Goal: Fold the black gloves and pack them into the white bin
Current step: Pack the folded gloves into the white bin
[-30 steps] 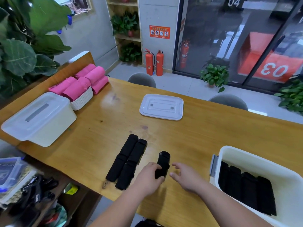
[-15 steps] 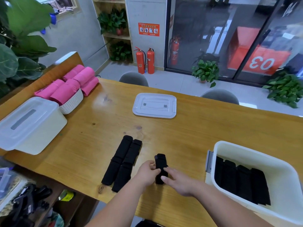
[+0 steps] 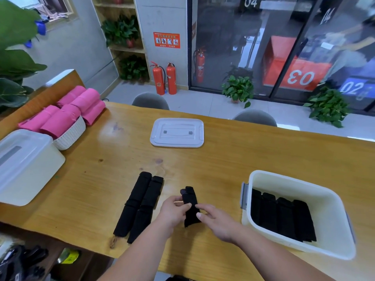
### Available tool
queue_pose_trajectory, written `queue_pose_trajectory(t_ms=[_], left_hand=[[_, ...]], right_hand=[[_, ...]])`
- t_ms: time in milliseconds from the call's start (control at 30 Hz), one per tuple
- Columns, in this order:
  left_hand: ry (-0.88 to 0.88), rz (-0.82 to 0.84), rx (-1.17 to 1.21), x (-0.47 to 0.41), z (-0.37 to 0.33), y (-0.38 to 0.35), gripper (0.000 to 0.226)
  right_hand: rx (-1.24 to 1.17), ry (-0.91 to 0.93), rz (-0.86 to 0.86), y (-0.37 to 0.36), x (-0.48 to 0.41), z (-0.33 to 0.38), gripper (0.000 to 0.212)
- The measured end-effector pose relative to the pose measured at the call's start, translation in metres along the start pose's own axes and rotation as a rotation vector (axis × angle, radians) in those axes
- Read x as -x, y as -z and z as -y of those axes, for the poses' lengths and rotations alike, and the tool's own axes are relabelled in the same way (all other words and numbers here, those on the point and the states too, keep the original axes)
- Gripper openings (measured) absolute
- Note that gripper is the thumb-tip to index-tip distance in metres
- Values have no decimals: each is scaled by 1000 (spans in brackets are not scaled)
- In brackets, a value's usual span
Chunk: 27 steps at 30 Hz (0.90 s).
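pinching: left hand (image 3: 174, 211), right hand (image 3: 220, 222), both on the folded black glove (image 3: 190, 198)
white bin (image 3: 288, 178): folded gloves (image 3: 284, 216) inside

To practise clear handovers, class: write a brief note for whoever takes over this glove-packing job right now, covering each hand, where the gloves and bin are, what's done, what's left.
Left hand: pinches the part-folded black fabric glove.
Right hand: pinches the same glove lower down.
Two long black gloves lie side by side on the wooden table, left of the hands.
Done: a row of folded black gloves sits in the open white plastic bin, right of the hands.
Left: finish this fold, pack it, then fold and pack the other two.
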<state>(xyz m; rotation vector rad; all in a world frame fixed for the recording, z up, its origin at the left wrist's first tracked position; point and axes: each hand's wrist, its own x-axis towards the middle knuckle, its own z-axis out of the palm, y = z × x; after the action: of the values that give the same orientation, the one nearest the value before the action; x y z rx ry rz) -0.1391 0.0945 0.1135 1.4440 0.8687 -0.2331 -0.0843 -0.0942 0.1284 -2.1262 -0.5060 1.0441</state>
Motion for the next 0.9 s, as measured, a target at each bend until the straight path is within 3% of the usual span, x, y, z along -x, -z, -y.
queue_pose_trajectory(t_ms=[267,667,900], left_hand=[[-67,123,105,7,-39,-7,32],[-196,371,195,29,-95,-37,33],[-240,427,148,37,-111,-65,35]], right_hand=[[-183,-39,-254,28,13,12,21],[-569,46,-439,75,20,27,53],[-697,71,-495,98,40,25,28]])
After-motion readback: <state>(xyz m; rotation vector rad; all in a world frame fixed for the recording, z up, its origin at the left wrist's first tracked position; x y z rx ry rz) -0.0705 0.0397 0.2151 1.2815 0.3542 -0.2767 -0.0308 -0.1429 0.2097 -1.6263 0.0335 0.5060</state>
